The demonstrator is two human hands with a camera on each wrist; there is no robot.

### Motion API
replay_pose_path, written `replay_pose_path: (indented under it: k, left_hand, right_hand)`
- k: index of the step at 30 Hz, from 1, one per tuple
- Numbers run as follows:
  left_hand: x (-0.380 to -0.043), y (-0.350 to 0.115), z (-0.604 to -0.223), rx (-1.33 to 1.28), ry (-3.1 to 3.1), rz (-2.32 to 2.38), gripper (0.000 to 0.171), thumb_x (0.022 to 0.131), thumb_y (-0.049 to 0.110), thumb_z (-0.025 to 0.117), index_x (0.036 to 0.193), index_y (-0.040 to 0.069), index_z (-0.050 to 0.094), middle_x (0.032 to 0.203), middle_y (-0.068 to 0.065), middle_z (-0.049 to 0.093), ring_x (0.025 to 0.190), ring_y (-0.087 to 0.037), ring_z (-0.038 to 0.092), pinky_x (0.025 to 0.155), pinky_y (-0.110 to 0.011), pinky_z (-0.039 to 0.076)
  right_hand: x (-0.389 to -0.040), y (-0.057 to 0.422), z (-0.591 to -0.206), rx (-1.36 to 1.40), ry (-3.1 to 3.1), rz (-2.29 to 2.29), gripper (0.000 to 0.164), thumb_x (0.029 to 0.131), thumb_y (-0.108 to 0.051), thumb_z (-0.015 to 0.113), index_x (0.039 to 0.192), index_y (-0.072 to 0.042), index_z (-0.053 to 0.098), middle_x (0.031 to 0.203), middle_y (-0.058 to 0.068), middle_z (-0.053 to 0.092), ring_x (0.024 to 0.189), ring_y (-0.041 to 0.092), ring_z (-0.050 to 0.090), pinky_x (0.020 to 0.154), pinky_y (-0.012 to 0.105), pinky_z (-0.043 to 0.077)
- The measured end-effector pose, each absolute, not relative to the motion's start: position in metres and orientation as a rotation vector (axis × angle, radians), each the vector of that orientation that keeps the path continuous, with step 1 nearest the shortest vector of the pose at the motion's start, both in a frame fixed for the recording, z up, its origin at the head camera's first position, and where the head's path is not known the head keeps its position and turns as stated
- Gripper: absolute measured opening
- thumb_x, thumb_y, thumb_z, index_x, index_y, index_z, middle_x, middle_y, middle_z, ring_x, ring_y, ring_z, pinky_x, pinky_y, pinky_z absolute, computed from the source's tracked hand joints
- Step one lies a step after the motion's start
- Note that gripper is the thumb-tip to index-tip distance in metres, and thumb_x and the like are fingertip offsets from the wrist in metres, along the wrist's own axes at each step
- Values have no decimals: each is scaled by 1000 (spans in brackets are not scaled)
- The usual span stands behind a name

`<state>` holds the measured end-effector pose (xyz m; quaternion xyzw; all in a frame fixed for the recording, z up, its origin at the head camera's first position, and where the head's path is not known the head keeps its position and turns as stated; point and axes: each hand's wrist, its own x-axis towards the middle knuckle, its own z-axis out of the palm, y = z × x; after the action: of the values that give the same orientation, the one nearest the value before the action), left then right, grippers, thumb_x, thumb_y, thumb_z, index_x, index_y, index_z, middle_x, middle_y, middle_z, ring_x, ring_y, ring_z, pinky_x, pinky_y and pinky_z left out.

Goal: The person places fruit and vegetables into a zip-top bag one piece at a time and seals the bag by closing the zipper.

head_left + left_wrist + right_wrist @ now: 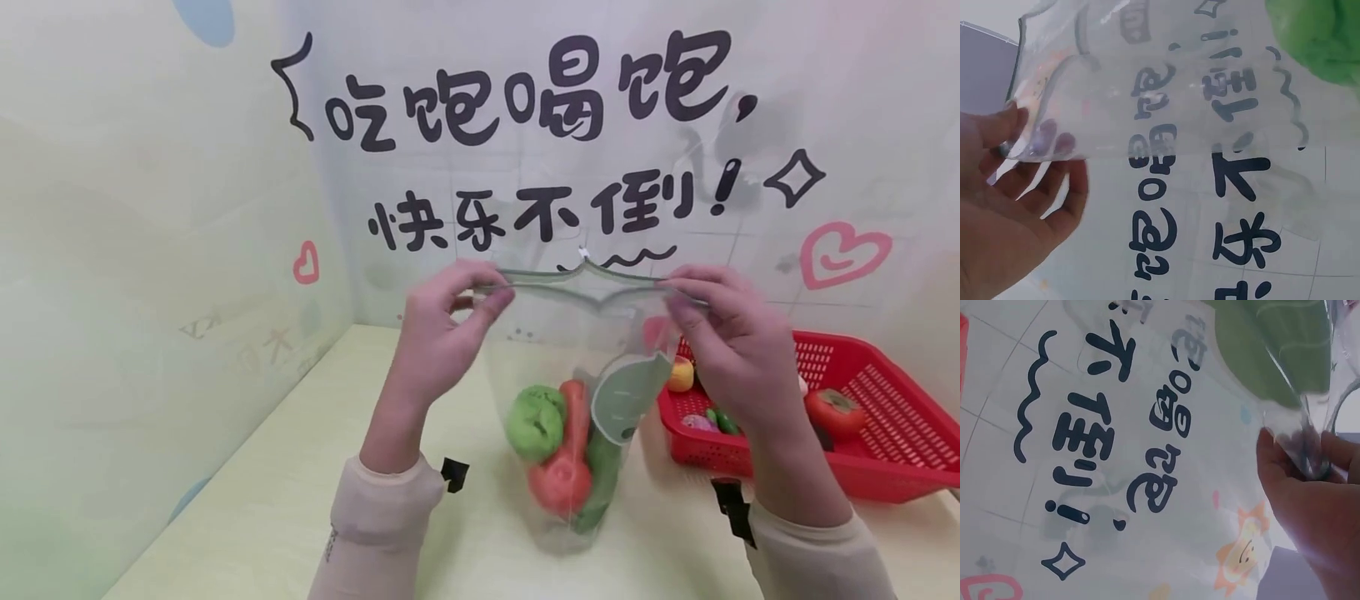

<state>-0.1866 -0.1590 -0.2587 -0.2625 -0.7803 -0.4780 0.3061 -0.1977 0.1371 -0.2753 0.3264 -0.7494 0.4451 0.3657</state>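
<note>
A clear plastic zip bag (555,342) hangs upright between the two hands, its mouth parted in the middle. My left hand (447,325) pinches the left top corner between thumb and fingers. At the right top corner my right hand (738,342) pinches the rim in the same way. Inside the bag lie a green leafy vegetable (537,423), a carrot (574,412), a red tomato-like piece (561,485) and a long dark green cucumber-like piece (600,475). A pale green printed patch (628,398) shows on the bag's right side.
A red perforated basket (892,475) stands on the table at the right, partly behind the right hand. It holds a persimmon (836,414), a yellow-orange piece (680,375) and other small produce. A wall sheet with black lettering (551,208) rises behind the pale table (300,467).
</note>
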Motion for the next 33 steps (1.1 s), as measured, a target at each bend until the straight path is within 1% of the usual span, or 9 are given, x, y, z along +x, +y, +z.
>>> replay_pose_path:
  k: [5, 9, 14, 16, 18, 21, 27, 29, 33]
  left_hand:
    - [-185, -160, -259, -772, -2360, -1151, 21, 103, 19, 71, 121, 8, 72, 122, -5, 75, 114, -20, 71, 96, -41, 63]
    - [-183, -161, -257, -708, -2361, -1165, 22, 100, 19, 75, 120, 10, 74, 121, -2, 76, 114, -19, 69, 99, -42, 62]
    - [-182, -161, -256, -606, -2211, -1284, 23, 96, 15, 80, 118, 9, 76, 115, -3, 78, 109, -18, 70, 97, -37, 63]
    - [-182, -161, -255, -590, -2169, -1322, 26, 96, 13, 81, 121, 9, 76, 117, -4, 78, 112, -18, 71, 96, -36, 63]
    - [-182, -161, -256, -597, -2187, -1320, 29, 96, 14, 80, 124, 9, 75, 121, -4, 77, 112, -19, 70, 96, -37, 63]
    - [-182, -161, -255, -619, -2262, -1291, 32, 98, 16, 78, 129, 11, 73, 127, -3, 75, 113, -20, 67, 97, -38, 63]
    - [-181, -162, -254, -628, -2314, -1269, 33, 99, 19, 77, 131, 12, 72, 129, -2, 74, 112, -21, 64, 98, -37, 63]
    - [-181, -164, -254, -649, -2306, -1275, 33, 99, 19, 77, 131, 12, 72, 130, -3, 74, 112, -21, 64, 98, -37, 62]
    - [-181, -168, -255, -727, -2279, -1280, 37, 98, 16, 78, 134, 10, 70, 132, -5, 73, 112, -21, 63, 98, -38, 62]
  right_hand:
    - [-194, 150, -271, 919, -2300, 960, 49, 96, -11, 78, 144, -14, 67, 146, 10, 60, 122, 21, 62, 83, 5, 52]
    - [-190, 157, -267, 884, -2375, 948, 55, 97, -17, 78, 149, -16, 62, 152, 10, 56, 123, 33, 63, 85, 4, 50]
    - [-193, 155, -268, 817, -2282, 1145, 51, 100, -10, 73, 150, -14, 61, 150, 2, 54, 126, 10, 59, 87, 1, 51]
    - [-195, 153, -269, 806, -2243, 1230, 50, 101, -7, 71, 150, -13, 60, 149, 0, 53, 123, 2, 58, 87, 4, 54]
    - [-196, 152, -270, 818, -2239, 1247, 51, 101, -7, 70, 150, -12, 59, 149, -1, 52, 125, 4, 57, 87, 4, 55]
    - [-197, 152, -269, 855, -2273, 1197, 54, 99, -8, 73, 151, -13, 59, 152, 5, 52, 128, 1, 53, 89, 2, 52]
    - [-194, 158, -268, 824, -2322, 1113, 55, 99, -11, 75, 151, -18, 59, 157, 10, 51, 132, 0, 47, 90, -1, 47]
    - [-193, 159, -268, 810, -2328, 1113, 55, 99, -12, 74, 152, -18, 59, 157, 10, 51, 132, -2, 46, 89, -2, 47]
    - [-191, 162, -266, 846, -2303, 1137, 56, 99, -8, 73, 152, -17, 57, 154, 9, 53, 124, -8, 55, 87, 0, 51]
